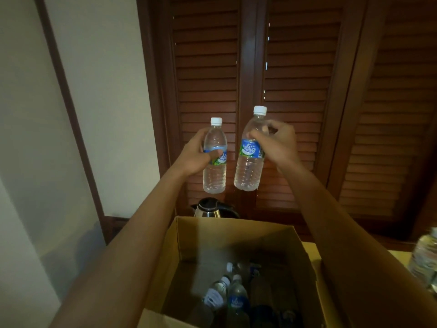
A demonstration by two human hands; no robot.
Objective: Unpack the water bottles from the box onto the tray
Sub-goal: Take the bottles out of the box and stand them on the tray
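Observation:
I hold two clear water bottles with white caps and blue labels up high above the open cardboard box (pixel 236 227). My left hand (pixel 195 153) grips the left bottle (pixel 214 172) around its label. My right hand (pixel 277 144) grips the right bottle (pixel 248 171) at its shoulder; that bottle leans slightly. Down in the box several more bottles (pixel 235 295) lie in shadow. The tray is not in view.
A steel kettle with a black lid (pixel 210 208) stands behind the box. Dark louvred wooden doors (pixel 295 67) fill the back. A white wall (pixel 94 91) is at the left. Another bottle (pixel 425 259), blurred, shows at the right edge.

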